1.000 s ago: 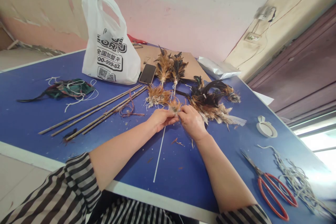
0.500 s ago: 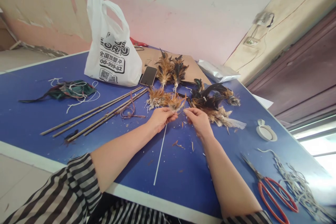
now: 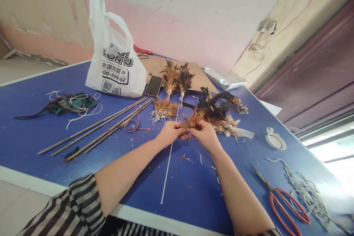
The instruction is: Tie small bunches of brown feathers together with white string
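Note:
Over the middle of the blue table, my left hand [image 3: 172,132] and my right hand [image 3: 205,134] meet, fingers pinched on a small bunch of orange-brown feathers [image 3: 191,121]. The feather tips fan upward; the fingers partly cover the lower ends. Just behind my left hand lies a pile of loose brown feathers [image 3: 163,110]. Two tied feather bundles, a brown one [image 3: 169,77] and a darker one [image 3: 184,79], lie farther back with pale bases toward me. Right of my right hand is a heap of black and brown feathers [image 3: 218,108], with pale fluffy ones at its near side.
Several thin sticks [image 3: 96,129] and a purplish cord [image 3: 134,125] lie left. A white plastic bag [image 3: 116,62] stands behind, beside a phone [image 3: 153,86]. Red-handled scissors [image 3: 284,202], pale string [image 3: 309,191] and a white tape roll [image 3: 276,141] lie right.
My right hand has moved in to the left and now touches the feather bunch beside my left hand. The bunch's feathers stand more upright. The view has shifted slightly.

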Action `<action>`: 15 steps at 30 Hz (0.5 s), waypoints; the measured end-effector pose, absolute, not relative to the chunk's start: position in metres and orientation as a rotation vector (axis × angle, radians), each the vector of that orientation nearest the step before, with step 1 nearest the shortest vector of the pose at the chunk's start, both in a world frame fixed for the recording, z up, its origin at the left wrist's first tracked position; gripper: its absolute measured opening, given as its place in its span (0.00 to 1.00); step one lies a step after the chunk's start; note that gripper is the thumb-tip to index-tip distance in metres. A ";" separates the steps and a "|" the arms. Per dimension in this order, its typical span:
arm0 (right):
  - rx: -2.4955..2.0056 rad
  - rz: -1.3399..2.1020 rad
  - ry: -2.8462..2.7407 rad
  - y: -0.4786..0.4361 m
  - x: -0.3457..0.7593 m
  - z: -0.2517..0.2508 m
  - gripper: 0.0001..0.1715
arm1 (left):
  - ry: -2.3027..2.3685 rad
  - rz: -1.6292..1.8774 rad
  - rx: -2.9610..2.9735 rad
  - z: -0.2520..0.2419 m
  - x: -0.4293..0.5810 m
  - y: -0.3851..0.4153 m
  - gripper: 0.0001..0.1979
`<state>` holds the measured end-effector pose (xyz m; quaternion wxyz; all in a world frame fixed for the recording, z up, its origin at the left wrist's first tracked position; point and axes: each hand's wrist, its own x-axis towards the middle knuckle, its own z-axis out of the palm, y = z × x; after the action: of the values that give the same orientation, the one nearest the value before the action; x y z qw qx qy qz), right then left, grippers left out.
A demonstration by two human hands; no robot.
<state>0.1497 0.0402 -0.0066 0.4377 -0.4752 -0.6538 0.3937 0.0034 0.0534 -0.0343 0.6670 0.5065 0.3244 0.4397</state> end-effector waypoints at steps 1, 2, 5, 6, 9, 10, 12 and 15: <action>-1.158 1.015 -1.647 0.040 0.150 -0.006 0.12 | 0.734 0.990 1.159 -0.034 0.003 0.053 0.10; -1.141 1.037 -1.663 0.040 0.150 -0.006 0.12 | 0.738 0.984 1.175 -0.035 0.003 0.054 0.10; -1.160 0.977 -1.697 0.041 0.148 -0.009 0.09 | 0.736 0.953 1.226 -0.038 0.003 0.055 0.10; -1.186 0.932 -1.694 0.041 0.148 -0.011 0.08 | 0.731 0.950 1.227 -0.040 0.003 0.056 0.10; -1.264 0.859 -1.645 0.043 0.146 -0.017 0.09 | 0.724 0.955 1.183 -0.046 0.006 0.057 0.09; -1.278 0.857 -1.626 0.044 0.146 -0.018 0.09 | 0.732 0.966 1.175 -0.048 0.007 0.056 0.09; -1.298 0.871 -1.609 0.045 0.146 -0.021 0.09 | 0.750 0.988 1.177 -0.051 0.009 0.054 0.09; -1.356 0.896 -1.586 0.047 0.146 -0.021 0.09 | 0.771 1.010 1.233 -0.053 0.011 0.051 0.10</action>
<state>0.1463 0.0466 -0.0215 0.4218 -0.5416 -0.6332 0.3577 0.0112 0.0510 -0.0529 0.6331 0.5392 0.3370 0.4414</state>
